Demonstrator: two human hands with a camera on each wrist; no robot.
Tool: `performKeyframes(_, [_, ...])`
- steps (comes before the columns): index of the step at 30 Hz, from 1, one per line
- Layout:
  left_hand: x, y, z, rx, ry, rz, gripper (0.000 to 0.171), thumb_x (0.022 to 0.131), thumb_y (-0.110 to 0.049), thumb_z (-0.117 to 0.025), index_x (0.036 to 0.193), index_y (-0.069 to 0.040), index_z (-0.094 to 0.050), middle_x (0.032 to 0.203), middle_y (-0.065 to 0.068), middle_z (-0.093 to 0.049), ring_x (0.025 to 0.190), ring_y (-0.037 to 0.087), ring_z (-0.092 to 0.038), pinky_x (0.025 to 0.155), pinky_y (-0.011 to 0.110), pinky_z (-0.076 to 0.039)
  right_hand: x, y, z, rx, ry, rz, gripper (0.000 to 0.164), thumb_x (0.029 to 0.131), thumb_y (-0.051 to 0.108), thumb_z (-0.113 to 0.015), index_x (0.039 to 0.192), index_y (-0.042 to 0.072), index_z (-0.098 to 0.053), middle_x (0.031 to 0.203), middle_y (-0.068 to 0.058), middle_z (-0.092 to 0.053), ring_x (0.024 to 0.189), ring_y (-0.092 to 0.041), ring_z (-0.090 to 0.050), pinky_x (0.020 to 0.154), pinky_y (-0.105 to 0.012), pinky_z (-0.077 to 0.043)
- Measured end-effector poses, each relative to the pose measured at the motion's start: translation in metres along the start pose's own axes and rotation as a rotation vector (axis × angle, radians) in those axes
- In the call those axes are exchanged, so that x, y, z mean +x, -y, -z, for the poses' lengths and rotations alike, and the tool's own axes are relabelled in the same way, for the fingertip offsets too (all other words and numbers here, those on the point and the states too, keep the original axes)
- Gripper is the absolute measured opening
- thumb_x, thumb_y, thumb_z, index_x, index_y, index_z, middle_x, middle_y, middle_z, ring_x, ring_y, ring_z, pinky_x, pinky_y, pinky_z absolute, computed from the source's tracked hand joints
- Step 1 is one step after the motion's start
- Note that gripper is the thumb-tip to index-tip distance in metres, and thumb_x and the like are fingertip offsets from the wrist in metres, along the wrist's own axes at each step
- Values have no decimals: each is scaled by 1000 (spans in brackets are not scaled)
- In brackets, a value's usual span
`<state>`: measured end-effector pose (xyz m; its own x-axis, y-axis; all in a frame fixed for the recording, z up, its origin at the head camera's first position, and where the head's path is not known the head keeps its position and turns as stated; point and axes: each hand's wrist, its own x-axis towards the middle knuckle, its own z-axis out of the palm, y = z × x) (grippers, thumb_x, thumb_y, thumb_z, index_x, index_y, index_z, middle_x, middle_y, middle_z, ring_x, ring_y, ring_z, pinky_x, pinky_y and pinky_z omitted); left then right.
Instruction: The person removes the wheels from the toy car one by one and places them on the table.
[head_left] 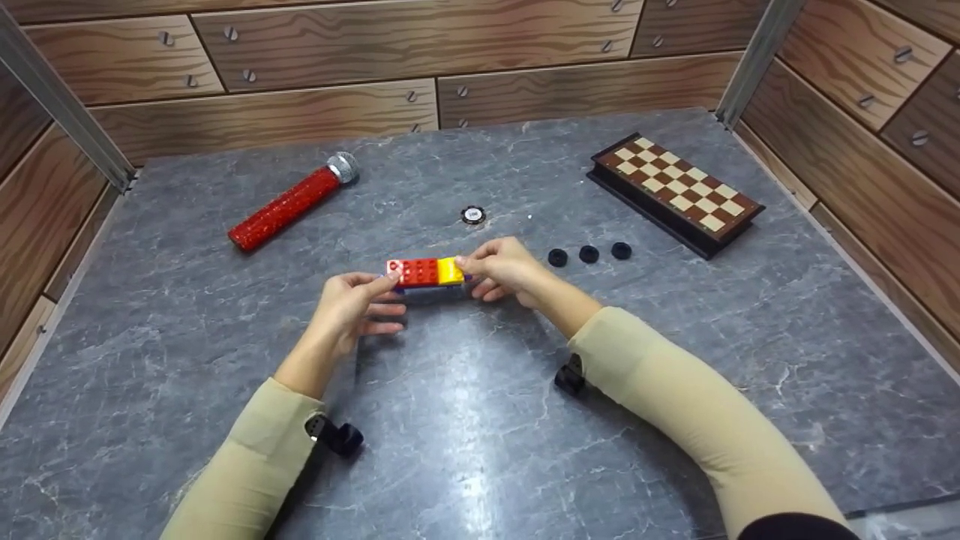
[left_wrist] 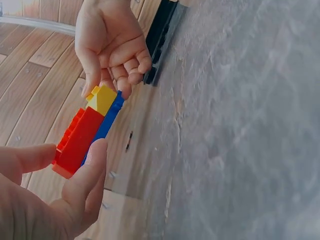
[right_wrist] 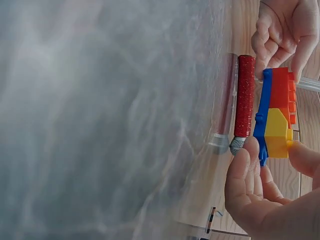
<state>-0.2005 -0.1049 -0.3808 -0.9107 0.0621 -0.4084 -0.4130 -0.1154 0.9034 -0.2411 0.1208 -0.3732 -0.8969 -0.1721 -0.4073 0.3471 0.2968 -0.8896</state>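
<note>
Both hands hold a small toy-brick assembly above the grey tabletop. It has a studded red brick [head_left: 418, 273], a sloped yellow brick [head_left: 448, 271] and a long blue base [right_wrist: 263, 102] beneath them. At the red end, my left hand [head_left: 346, 306] pinches it, thumb on top and fingers below. My right hand [head_left: 511, 271] pinches the yellow end between thumb and fingers, as the right wrist view also shows. Right of that hand, three small black discs [head_left: 589, 254] lie in a row. A poker chip [head_left: 473, 215] lies just beyond the assembly.
A red glittery microphone [head_left: 289, 206] with a silver head lies at the back left. At the back right sits a checkered board-game box [head_left: 679, 184]. Wood-patterned walls [head_left: 322, 45] enclose the grey marbled tabletop [head_left: 187, 337] at the back and sides.
</note>
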Motion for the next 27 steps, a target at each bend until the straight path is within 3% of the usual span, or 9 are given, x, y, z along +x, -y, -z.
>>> performKeyframes(8, [7,3,2,12,7,49,46,87,-20,-66,119,4,-42,114,28,-55,84,34,-66,67,44,-55,5,-1,-3,-34,4,-36,34,86,27,-68,105,0,-57,85,-12,-61,55,-16,-60,51,-25,-52])
performKeyframes(17, [10,3,3,42,6,93,46,88,-20,-64,122,3,-44,110,25,-58,74,28,-67,65,43,-55,8,-1,-6,-111,-8,-56,33,86,27,-68,104,1,-57,86,-12,-60,55,-16,-59,50,-25,-51])
performKeyframes(27, [13,1,4,152,44,117,45,90,-24,-63,126,-2,-45,100,21,-63,73,26,-67,64,42,-56,9,-3,-8,-164,-30,-36,28,86,26,-68,99,4,-58,84,-11,-59,50,-15,-57,44,-23,-48])
